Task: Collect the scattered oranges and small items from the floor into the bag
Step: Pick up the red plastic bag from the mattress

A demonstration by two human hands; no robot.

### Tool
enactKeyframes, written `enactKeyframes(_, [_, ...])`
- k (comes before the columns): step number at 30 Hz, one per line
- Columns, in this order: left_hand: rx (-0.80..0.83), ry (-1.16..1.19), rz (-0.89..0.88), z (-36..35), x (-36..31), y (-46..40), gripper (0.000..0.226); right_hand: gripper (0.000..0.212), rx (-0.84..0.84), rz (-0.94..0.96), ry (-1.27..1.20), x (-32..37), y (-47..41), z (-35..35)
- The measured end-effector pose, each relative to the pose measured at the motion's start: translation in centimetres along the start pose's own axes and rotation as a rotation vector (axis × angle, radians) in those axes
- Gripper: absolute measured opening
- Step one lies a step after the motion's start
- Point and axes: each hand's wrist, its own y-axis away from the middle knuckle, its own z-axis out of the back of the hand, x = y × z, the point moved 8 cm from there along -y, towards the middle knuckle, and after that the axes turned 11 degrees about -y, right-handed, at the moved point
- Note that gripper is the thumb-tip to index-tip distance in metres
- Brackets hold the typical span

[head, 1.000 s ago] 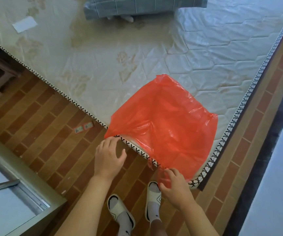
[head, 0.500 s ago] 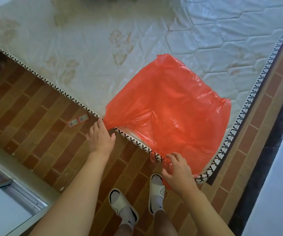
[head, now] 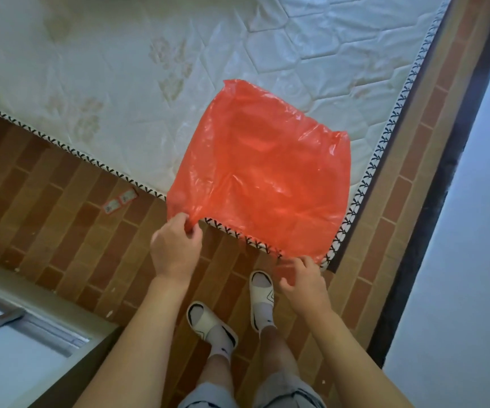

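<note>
1. On the corner of a bare quilted mattress lies a red plastic bag, spread nearly flat, its near edge hanging over the mattress's black-and-white piped border.
2. The left hand pinches the bag's near left corner between thumb and curled fingers.
3. The right hand is at the bag's near right corner with fingers loosely bent; whether it actually grips the plastic cannot be told.
4. Two small paper tags lie on the brick-patterned floor just beside the mattress edge, left of the bag.
5. Below, two feet in pale slippers stand on the floor.
</note>
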Motion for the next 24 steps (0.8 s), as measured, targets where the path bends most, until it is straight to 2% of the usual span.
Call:
enactKeyframes(6, [0.009, 0.005, -0.023, 1.7, -2.1, 2.5, 0.019, 0.053, -0.030, -0.072, 0.020, -2.5, 0.9, 0.9])
enactKeyframes(9, [0.038, 0.022, -0.038, 1.4, -2.3, 3.0, 0.023, 0.051, -0.025, -0.024, 0.053, -2.5, 0.0, 0.0])
enactKeyframes(12, [0.082, 0.030, -0.038, 0.7, -2.0, 3.4, 0.027, 0.051, -0.009, 0.070, 0.222, -2.6, -1.4, -1.6])
enactKeyframes(18, [0.069, -0.014, -0.067, 0.1, -2.4, 3.5, 0.033, 0.066, -0.048, 0.084, 0.437, -5.6, -5.5, -3.4])
enactKeyframes(21, [0.086, -0.036, -0.063, -0.5, -1.7, 3.3, 0.033, 0.083, -0.022, 0.038, 0.438, -7.0, -6.7, -3.3])
enactKeyframes(24, [0.049, -0.062, -0.067, -0.4, -1.9, 3.2, 0.032, 0.089, 0.007, 0.044, 0.422, -7.9, -7.6, -2.9])
